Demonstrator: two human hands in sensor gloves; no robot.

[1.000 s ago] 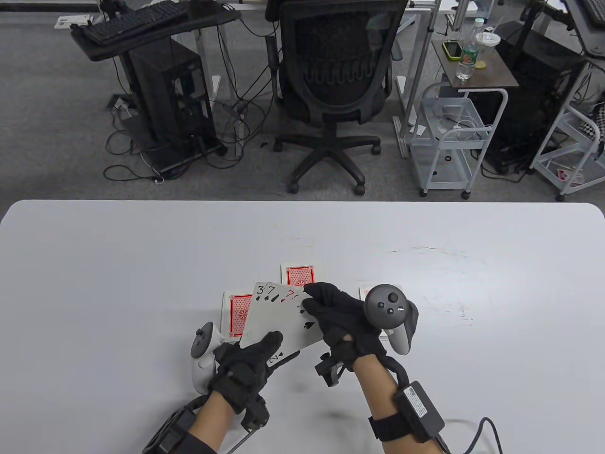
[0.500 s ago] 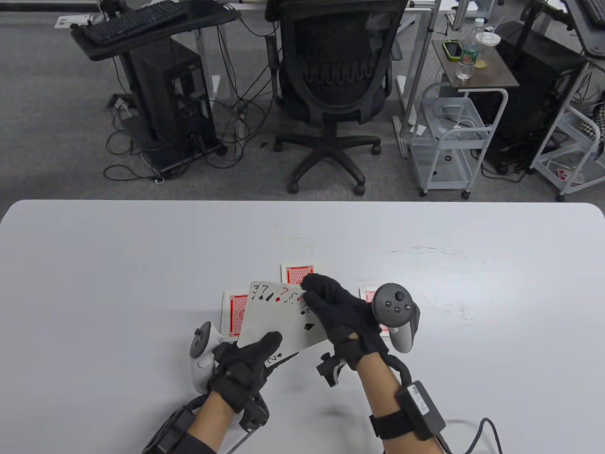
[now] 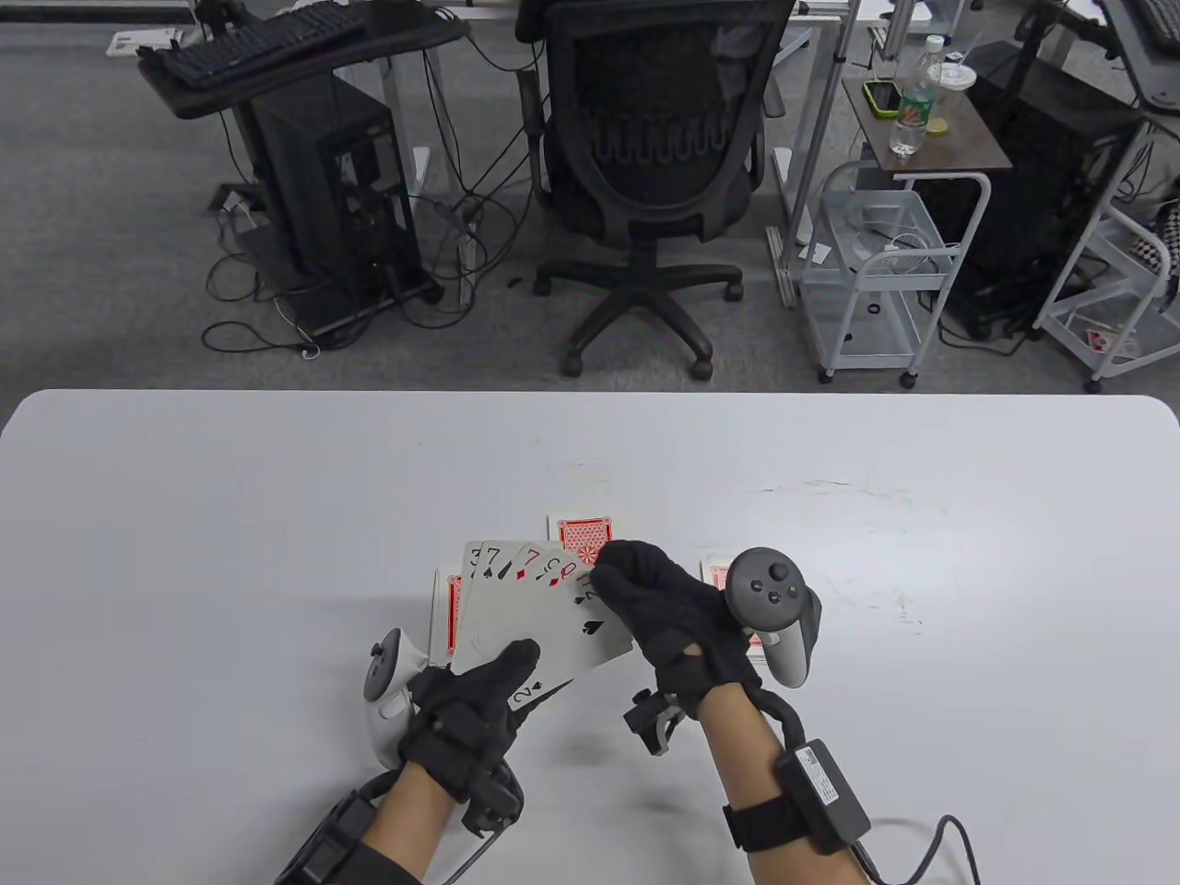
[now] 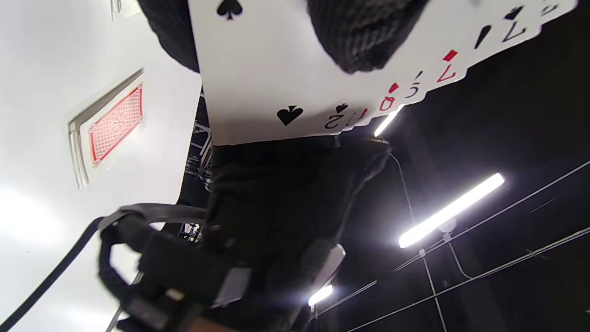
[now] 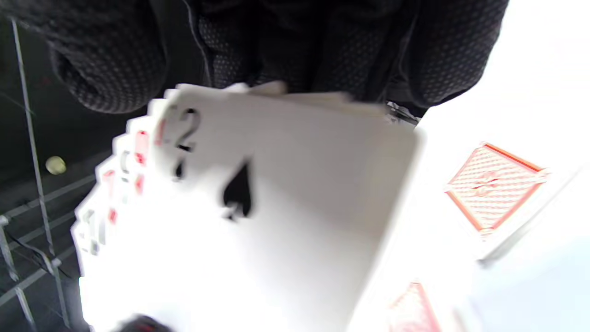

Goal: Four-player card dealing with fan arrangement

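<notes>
both hands point(image 3: 470, 710) point(image 3: 668, 613) hold fan point(image 3: 544, 613) — (face-up).

The right hand point(image 3: 664, 608) covers the fan's point(image 3: 539, 618) right corner and most of one face-down pile point(image 3: 714, 572), while the fan hides much of another pile point(image 3: 447, 618).

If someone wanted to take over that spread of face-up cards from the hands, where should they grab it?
Probably at the narrow bottom corner of the fan, where all the cards overlap, coming from below beside the left hand whose thumb already pinches there. The right hand only holds the spread top edge.
</notes>
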